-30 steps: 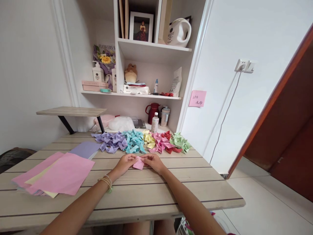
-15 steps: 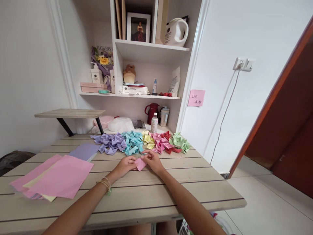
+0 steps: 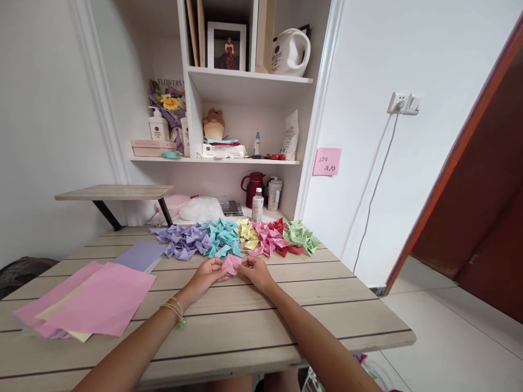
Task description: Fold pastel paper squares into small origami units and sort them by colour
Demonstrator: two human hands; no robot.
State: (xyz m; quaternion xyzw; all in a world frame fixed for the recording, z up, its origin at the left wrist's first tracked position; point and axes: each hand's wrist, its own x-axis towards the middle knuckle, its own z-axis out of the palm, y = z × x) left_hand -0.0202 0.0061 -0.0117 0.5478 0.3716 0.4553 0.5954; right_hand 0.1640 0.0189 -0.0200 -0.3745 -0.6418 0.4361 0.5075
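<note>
A small folded piece of pink paper [image 3: 231, 264] is held between my two hands, just above the table. My left hand [image 3: 210, 274] pinches its left side, with a bracelet on that wrist. My right hand [image 3: 256, 272] has its fingers closed on the right edge. Right behind the hands lie folded paper pieces in colour groups: purple [image 3: 183, 239], blue [image 3: 222, 238], yellow [image 3: 247, 233], pink [image 3: 267, 238], red [image 3: 292, 250] and green [image 3: 302, 237].
Loose pink sheets [image 3: 110, 299] and a purple stack of paper [image 3: 141, 256] lie to the left on the slatted table [image 3: 229, 337]. A small raised stand [image 3: 114, 191] is at the back left. Behind the folded pieces stand a bottle [image 3: 257, 206] and a red jug [image 3: 254, 188].
The pink paper has been lifted and turned, and its far edge now points up between the hands. My right hand's fingers have curled in closer around it. The view has shifted slightly.
</note>
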